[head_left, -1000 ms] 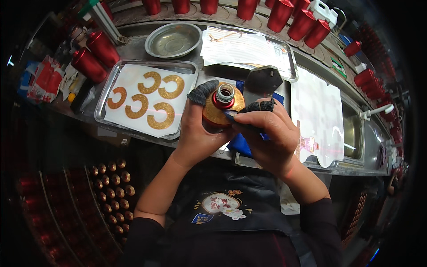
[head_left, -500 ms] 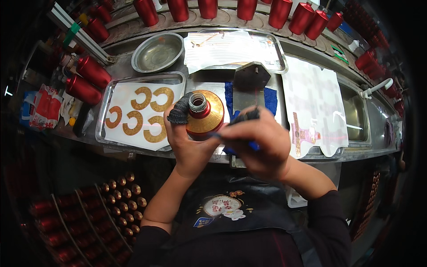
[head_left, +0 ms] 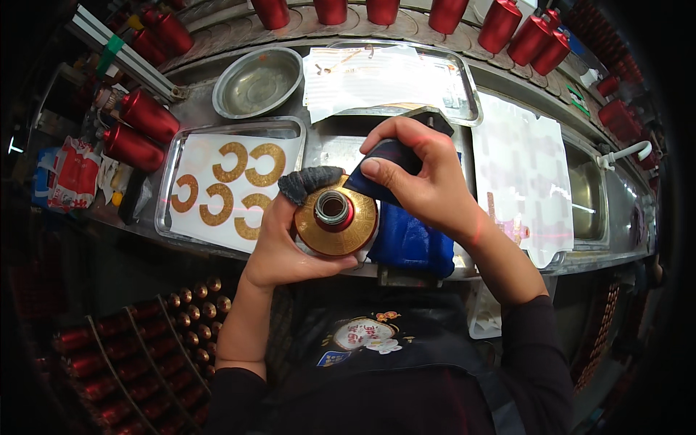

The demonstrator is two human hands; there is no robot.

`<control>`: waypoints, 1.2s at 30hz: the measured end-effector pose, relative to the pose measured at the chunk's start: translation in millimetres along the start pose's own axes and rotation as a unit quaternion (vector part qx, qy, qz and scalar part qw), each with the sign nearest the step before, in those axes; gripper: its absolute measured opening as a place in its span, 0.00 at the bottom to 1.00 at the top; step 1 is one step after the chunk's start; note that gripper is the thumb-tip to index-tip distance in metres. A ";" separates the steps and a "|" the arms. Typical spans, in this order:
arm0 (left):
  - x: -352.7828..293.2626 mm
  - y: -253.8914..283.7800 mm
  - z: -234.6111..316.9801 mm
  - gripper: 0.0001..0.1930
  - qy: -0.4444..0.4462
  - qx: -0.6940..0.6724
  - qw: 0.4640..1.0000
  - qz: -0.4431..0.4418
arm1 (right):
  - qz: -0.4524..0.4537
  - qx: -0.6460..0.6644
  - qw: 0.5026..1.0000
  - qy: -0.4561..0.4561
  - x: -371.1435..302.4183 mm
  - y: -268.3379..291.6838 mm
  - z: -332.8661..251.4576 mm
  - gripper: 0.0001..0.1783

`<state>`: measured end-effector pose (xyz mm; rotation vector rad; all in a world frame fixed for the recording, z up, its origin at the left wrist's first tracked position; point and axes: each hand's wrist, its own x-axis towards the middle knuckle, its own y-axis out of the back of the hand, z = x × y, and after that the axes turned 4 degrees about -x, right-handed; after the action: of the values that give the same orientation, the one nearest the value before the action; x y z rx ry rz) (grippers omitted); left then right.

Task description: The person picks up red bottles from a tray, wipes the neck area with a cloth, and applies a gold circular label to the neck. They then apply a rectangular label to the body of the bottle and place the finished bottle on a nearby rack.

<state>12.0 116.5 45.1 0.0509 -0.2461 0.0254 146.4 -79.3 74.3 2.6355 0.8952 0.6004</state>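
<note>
Gold collar label on red bottle point(head_left: 335, 217) | left hand point(head_left: 286, 243) holding | right hand point(head_left: 428, 181) pressing

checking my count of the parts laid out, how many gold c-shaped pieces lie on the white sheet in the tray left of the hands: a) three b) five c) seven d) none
b, five gold c-shaped pieces lie on the white sheet in the metal tray, beside the left hand that holds the gold-topped bottle.
</note>
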 end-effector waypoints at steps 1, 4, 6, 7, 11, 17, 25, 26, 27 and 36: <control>1.7 4.6 -0.1 0.51 0.012 -0.015 1.000 -0.015 | -0.003 0.002 0.999 0.034 5.2 -0.3 0.2 0.12; 8.7 18.7 -0.8 0.59 0.091 -0.108 0.988 -0.068 | -0.013 0.000 1.000 -0.011 17.3 -2.9 -9.8 0.10; 6.9 20.0 0.8 0.62 0.123 -0.119 0.980 -0.097 | 0.013 -0.019 1.000 -0.009 16.1 -1.6 -24.5 0.10; 4.4 16.9 1.0 0.62 0.080 -0.075 0.993 -0.053 | 0.052 -0.024 0.998 -0.034 13.0 -0.4 -31.9 0.09; -16.5 -16.4 -0.2 0.61 -0.046 0.062 0.994 0.071 | -0.019 -0.006 0.994 0.109 -18.1 6.5 -49.8 0.11; -14.6 -17.7 -7.2 0.45 -0.011 0.071 0.993 0.095 | -0.006 -0.032 0.999 -0.002 -12.8 5.0 -15.6 0.11; 12.5 28.8 -0.9 0.57 0.133 -0.140 0.978 -0.076 | -0.082 -0.024 0.996 -0.004 39.5 -0.8 -30.5 0.10; 15.3 33.7 0.5 0.64 0.168 -0.125 0.970 -0.126 | -0.077 0.041 0.996 -0.032 39.9 -0.6 -34.1 0.09; 14.7 32.1 0.8 0.65 0.123 -0.089 0.982 -0.111 | -0.054 0.030 0.998 -0.024 38.0 1.1 -37.0 0.10; -6.8 -6.5 -5.2 0.56 0.034 -0.008 0.999 0.016 | -0.085 -0.026 0.996 -0.020 31.4 -0.1 -15.1 0.10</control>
<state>6.9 110.2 38.1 0.0299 -0.1800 0.0561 161.8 -57.3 96.5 2.4845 1.0627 0.5202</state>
